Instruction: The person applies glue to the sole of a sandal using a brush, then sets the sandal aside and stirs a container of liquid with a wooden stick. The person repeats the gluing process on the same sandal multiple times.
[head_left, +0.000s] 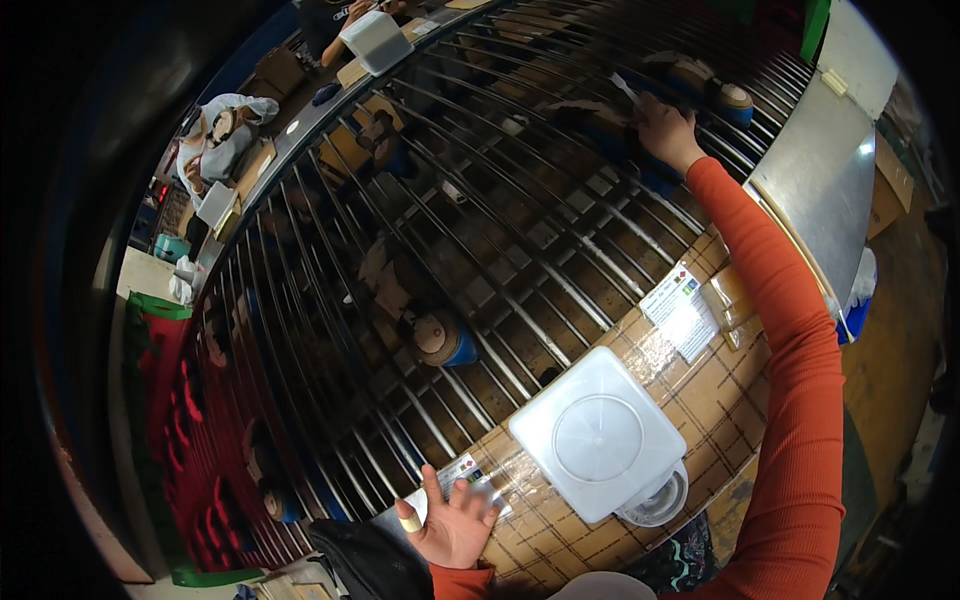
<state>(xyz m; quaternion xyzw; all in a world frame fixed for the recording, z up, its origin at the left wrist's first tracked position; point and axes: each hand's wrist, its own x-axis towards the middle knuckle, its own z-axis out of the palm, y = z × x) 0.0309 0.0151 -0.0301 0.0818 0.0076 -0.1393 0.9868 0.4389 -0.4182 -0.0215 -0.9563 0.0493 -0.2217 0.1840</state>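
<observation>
Cardboard, taped and bearing a white label, lies nearest: the box (640, 400) rests at the edge of the metal roller conveyor (480, 220). The left hand (452, 520) lies flat on its near corner, fingers spread, clamping nothing. A white square container (598, 432) sits on top and might slide off if the box tips. Farther out, the right hand (665, 128) reaches across the rollers; whether its grip is closed cannot be told. Items beneath the rollers are dim.
</observation>
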